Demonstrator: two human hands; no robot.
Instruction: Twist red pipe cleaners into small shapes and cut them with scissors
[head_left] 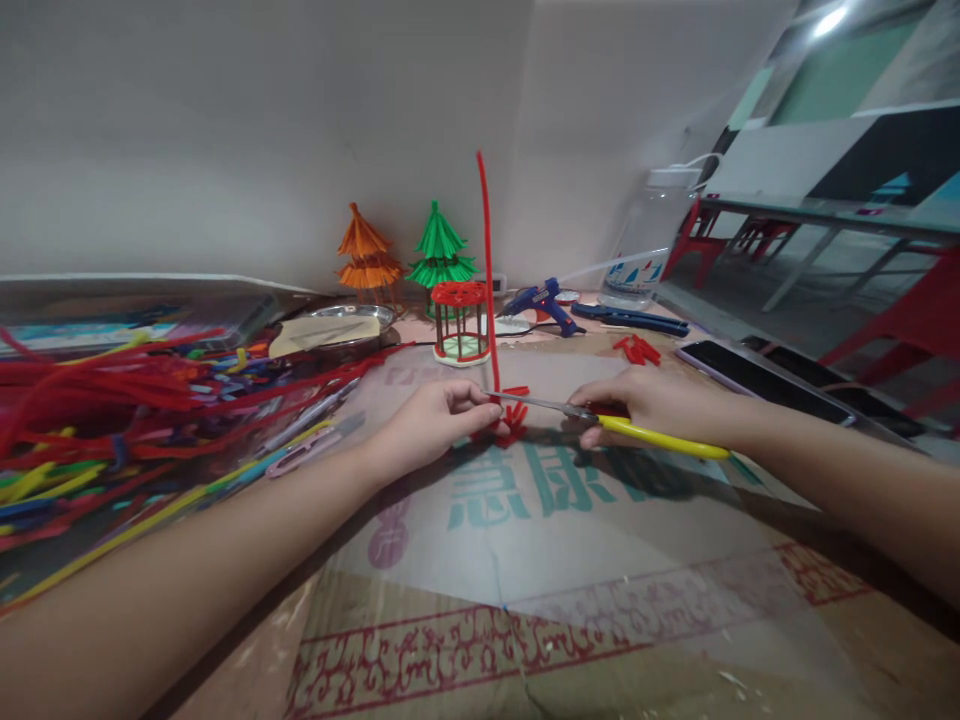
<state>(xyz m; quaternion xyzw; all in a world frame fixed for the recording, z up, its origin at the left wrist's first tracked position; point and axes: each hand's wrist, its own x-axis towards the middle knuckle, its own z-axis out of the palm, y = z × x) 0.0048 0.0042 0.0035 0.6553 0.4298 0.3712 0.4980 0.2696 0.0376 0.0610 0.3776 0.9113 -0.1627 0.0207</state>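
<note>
My left hand (450, 420) pinches the lower end of a long red pipe cleaner (486, 250), which stands upright above the fingers. My right hand (622, 405) grips a pair of scissors (660, 437) with yellow handles. The scissor blades reach left to the pipe cleaner just by my left fingertips. Short red pipe cleaner pieces (516, 415) lie on the board beneath and beside the blades. Behind my hands stands a small round pavilion frame (461, 325) with a red top ring and brown posts.
Orange (366, 250) and green (437, 245) tiered-roof models stand by the wall. A blue glue gun (546, 303), blue pliers (630, 320), more red pieces (637, 348), a water bottle (649, 240) and a phone (761, 380) are at right. Many coloured pipe cleaners (90, 440) heap at left.
</note>
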